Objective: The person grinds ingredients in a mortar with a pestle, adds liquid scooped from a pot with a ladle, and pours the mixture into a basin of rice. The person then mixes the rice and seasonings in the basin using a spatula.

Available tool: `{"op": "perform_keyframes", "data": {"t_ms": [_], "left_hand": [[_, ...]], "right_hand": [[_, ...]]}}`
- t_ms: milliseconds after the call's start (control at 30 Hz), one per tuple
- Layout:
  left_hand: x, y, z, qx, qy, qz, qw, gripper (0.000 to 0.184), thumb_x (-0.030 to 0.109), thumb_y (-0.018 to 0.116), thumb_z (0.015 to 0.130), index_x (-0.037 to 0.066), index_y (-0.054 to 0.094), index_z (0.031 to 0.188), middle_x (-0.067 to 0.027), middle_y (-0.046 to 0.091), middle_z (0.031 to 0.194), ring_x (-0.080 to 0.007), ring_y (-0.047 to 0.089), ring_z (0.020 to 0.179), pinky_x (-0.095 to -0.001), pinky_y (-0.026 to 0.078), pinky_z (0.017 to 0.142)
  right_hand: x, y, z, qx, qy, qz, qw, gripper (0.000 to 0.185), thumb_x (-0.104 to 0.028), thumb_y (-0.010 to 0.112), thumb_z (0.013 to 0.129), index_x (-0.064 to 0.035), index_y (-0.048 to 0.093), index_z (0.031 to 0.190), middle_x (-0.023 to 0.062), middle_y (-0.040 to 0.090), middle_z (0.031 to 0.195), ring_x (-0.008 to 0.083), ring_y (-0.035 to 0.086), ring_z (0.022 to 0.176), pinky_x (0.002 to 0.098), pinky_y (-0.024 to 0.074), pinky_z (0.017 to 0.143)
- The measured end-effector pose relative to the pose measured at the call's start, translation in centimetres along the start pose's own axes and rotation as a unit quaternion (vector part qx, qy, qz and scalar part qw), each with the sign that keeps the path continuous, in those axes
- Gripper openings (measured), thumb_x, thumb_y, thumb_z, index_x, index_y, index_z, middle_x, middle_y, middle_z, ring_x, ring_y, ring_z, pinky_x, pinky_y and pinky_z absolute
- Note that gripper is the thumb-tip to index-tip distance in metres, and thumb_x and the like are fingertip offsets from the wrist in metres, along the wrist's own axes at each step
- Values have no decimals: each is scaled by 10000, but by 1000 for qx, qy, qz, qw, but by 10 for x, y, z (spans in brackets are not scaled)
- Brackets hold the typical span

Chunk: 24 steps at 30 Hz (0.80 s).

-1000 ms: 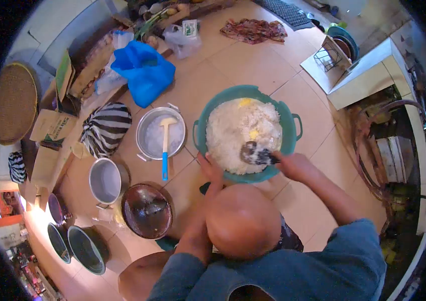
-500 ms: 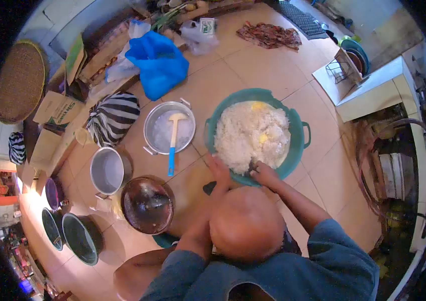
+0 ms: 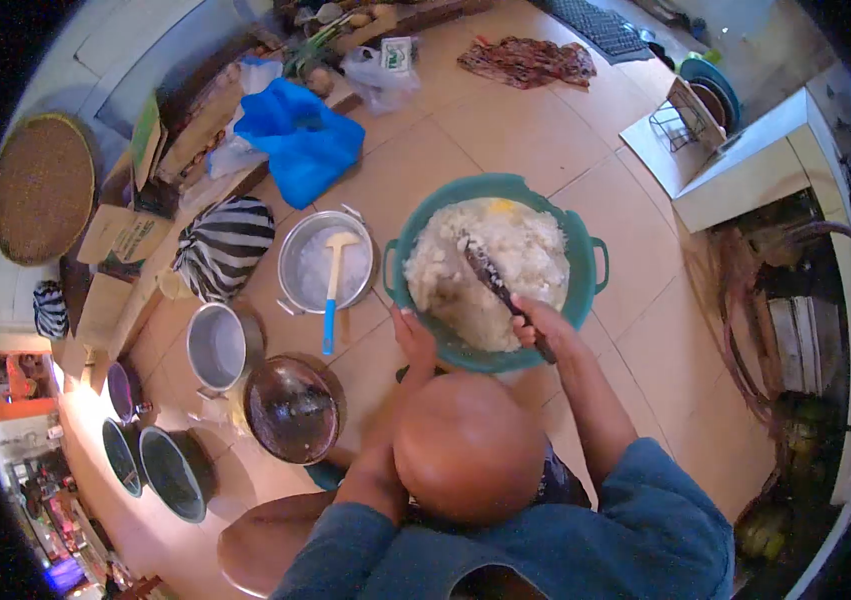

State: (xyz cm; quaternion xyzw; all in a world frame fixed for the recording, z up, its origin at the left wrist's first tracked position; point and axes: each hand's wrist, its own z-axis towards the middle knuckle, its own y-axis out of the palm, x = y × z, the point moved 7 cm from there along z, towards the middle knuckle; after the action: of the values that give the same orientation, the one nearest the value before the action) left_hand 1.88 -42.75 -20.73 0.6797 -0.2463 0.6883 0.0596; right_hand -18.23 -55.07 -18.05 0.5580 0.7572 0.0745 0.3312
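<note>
A green plastic basin (image 3: 585, 285) with side handles holds a mound of white rice (image 3: 445, 245), with a yellow lump (image 3: 500, 206) near its far edge. My right hand (image 3: 543, 325) is closed around the handle of a dark paddle-like spoon (image 3: 488, 272). The spoon lies slanted over the rice, and white grains cling to its far end. At the basin's near left side, my left hand (image 3: 413, 338) rests against the outer wall with its fingers stretched out. Nothing shows in that hand.
Left of the basin stands a metal pot (image 3: 373, 262) with a blue-handled spatula (image 3: 329, 325) across it. Nearby are another pot (image 3: 217, 345), a dark round bowl (image 3: 292, 410), a striped bundle (image 3: 227, 248) and a blue bag (image 3: 300, 140). My bent knee (image 3: 470, 450) is close in front.
My right hand has risen from the rice at the near rim, and the dark spoon now shows above it. One yellow lump is no longer visible. My left hand stays by the basin's side.
</note>
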Motion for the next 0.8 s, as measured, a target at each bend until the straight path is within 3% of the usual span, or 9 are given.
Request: {"op": "perform_keyframes", "data": {"t_ms": [133,200,300,400,467,633,700,800], "left_hand": [[3,5,6,40,76,-62,994,306,188,331,937,37,464,1167,-120,559,895,-213,531,805,-333,428,734],[11,5,5,24,31,-66,997,313,201,336,936,30,460,1167,-133,562,921,-222,534,838,-336,424,756],[13,3,-1,28,30,-48,998,318,208,341,935,22,453,1167,-151,565,962,-238,538,872,-339,420,775],[6,6,4,19,48,-34,998,320,206,345,934,19,444,1174,-162,563,981,-252,537,883,-345,418,782],[-1,7,2,9,49,-37,998,324,206,348,933,18,438,1182,-167,560,981,-264,537,886,-352,417,786],[-24,11,9,-14,6,-29,999,335,209,352,933,19,433,1196,-187,549,984,-302,529,905,-379,407,810],[-7,8,5,3,27,-33,999,335,210,357,931,21,433,1196,-191,547,986,-309,524,903,-382,404,807],[-19,8,8,41,44,-16,998,341,214,371,923,24,431,1201,-200,542,998,-322,518,912,-395,400,806]], "right_hand": [[-26,-32,-41,-22,0,-10,1000,209,-332,473,916,-123,459,924,-45,411,546,45,329,369,202,268,337],[-44,-18,-88,5,-27,3,1000,249,-356,477,913,-108,483,919,-42,391,533,37,300,361,200,245,338],[-73,-16,-123,75,-100,-165,978,320,-344,474,915,-95,492,1115,7,504,624,76,405,429,214,305,384],[-87,-30,-89,221,-283,-442,822,400,-275,421,925,-102,388,1285,124,630,776,295,600,635,386,491,617],[-53,-48,-33,255,-315,-526,748,419,-249,392,917,-88,345,1301,223,629,937,412,589,876,448,445,821],[12,-32,-37,197,-183,-580,769,421,-258,390,896,-119,362,1292,247,598,981,423,570,910,456,437,822],[42,-34,-43,126,-240,-622,734,416,-283,386,903,-125,371,1288,245,606,946,399,598,848,447,465,747],[37,-36,-66,116,-243,-587,764,366,-262,403,917,-133,418,1259,97,615,913,267,593,758,395,462,662]]}}
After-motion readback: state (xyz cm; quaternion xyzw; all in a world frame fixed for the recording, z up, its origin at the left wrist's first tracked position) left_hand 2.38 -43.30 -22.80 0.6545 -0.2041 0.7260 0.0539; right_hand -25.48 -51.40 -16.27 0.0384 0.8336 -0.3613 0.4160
